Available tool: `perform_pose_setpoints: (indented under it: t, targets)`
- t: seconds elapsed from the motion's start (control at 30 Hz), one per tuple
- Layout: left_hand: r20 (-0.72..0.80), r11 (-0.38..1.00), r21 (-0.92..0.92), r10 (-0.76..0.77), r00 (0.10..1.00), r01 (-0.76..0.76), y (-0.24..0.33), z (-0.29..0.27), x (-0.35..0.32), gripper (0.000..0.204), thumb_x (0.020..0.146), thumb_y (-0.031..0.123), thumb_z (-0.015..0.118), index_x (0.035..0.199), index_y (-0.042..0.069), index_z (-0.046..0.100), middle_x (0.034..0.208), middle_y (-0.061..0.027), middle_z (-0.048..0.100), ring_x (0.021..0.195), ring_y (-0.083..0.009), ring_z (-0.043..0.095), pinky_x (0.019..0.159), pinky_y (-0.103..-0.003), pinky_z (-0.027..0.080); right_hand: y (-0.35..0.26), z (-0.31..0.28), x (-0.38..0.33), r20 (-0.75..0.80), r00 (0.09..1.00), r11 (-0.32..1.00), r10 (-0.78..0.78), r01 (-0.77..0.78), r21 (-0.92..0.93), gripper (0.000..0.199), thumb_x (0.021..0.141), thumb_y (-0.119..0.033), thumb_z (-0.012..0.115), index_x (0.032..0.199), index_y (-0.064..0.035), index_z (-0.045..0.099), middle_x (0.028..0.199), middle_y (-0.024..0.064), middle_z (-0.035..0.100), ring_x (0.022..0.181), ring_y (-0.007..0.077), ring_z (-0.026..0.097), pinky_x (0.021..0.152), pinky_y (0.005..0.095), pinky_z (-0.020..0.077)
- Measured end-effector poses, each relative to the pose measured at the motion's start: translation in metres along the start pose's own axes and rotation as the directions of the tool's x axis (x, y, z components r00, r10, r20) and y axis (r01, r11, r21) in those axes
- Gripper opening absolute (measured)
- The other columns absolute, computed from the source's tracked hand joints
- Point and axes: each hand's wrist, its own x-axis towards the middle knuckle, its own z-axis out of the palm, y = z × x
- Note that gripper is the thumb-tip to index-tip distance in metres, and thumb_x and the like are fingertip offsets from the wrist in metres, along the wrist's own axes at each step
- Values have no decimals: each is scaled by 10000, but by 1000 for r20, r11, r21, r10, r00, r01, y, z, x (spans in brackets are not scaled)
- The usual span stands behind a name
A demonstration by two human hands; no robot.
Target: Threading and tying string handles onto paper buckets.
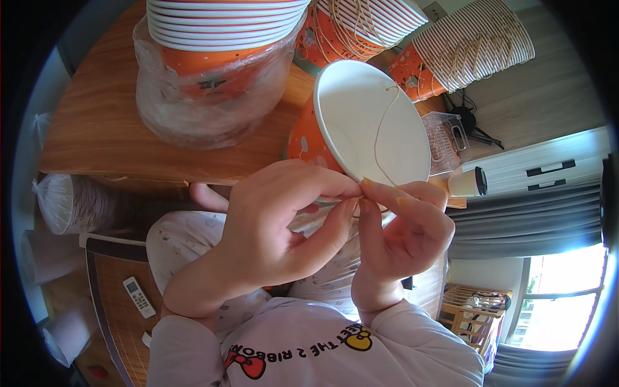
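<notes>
The orange paper bucket [361, 132], light and easily crushed, tilts at the wooden surface's [97, 129] edge; best held by its stiff rim. The thin, limp string [380, 138] crosses its mouth. Left hand [271, 226] and right hand [403, 226] fingers pinch the string at the near rim.

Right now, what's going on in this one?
A person is working on an orange paper bucket with a white inside, tilted toward them at the edge of a wooden table. The left hand and right hand meet at its near rim, fingertips pinching there, where a thin string runs across the white inside. More buckets are stacked behind it, one stack in clear plastic wrap.
</notes>
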Motion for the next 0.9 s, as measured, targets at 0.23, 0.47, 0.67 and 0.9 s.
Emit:
perform_pose_setpoints:
  t: [0.23, 0.47, 0.67, 0.9]
  targets:
    - [-45, 951, 222, 233, 971, -218, 0, -1, 4, 206, 718, -52, 712, 920, -16, 696, 803, -103, 704, 661, -198, 668, 557, -258, 507, 3, 3, 0, -81, 997, 998, -2, 8, 70, 450, 706, 44, 802, 1023, -126, 533, 918, -24, 759, 762, 124, 487, 768, 273, 338]
    - [-105, 917, 315, 291, 951, -246, 2, 5, 4, 228, 670, -63, 750, 877, 12, 691, 753, -55, 688, 559, -163, 607, 513, -253, 464, -2, 0, 1, -50, 998, 999, 43, -42, 19, 386, 688, 49, 809, 935, -121, 567, 908, -41, 757, 757, 115, 496, 751, 271, 326]
    - [-101, 929, 279, 279, 955, -242, -1, 5, 4, 206, 682, -63, 753, 858, 27, 697, 688, -33, 646, 502, -125, 534, 462, -233, 390, -2, 1, 1, -45, 999, 1000, 21, -21, -1, 407, 690, 42, 809, 939, -123, 534, 895, -44, 760, 760, 115, 507, 767, 276, 318]
    - [-80, 986, 138, 110, 991, -99, 1, 4, 2, 170, 732, -36, 733, 883, 40, 715, 713, -34, 651, 547, -87, 544, 466, -207, 380, -3, 4, 4, -86, 996, 999, 29, -26, 39, 428, 699, 35, 804, 891, -138, 463, 910, -16, 765, 771, 121, 528, 781, 283, 319]
